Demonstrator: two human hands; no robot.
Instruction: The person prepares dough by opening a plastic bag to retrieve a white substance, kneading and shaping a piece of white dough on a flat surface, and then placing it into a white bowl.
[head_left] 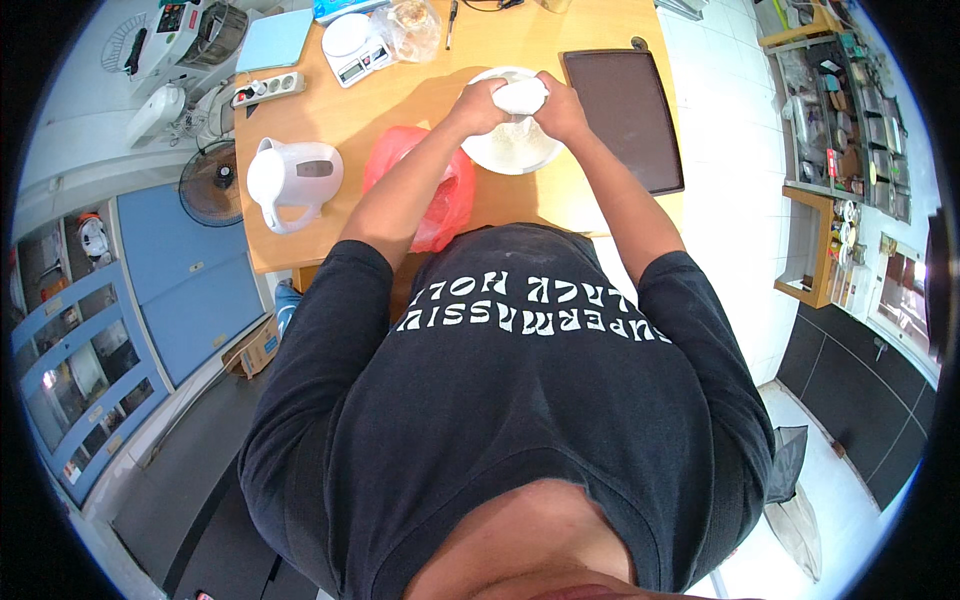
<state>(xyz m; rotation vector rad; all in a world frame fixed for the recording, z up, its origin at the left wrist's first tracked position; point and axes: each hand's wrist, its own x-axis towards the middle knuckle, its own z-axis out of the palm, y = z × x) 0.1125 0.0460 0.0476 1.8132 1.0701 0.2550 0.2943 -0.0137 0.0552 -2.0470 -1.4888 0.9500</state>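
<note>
Above a white bowl (515,160) I hold a smooth, rounded white lump of what looks like dough (521,97) between both hands. My left hand (483,106) grips its left side, and my right hand (562,108) is closed round its right side. Pale, floury-looking stuff (514,140) covers the inside of the bowl below. A crumpled red plastic bag (440,205) lies beside the bowl, partly behind my left forearm.
On the wooden table (400,105) stand a white electric kettle (295,182), a power strip (270,90) and a white kitchen scale (352,50) near a clear plastic bag (410,28). A dark baking tray (628,120) lies right of the bowl.
</note>
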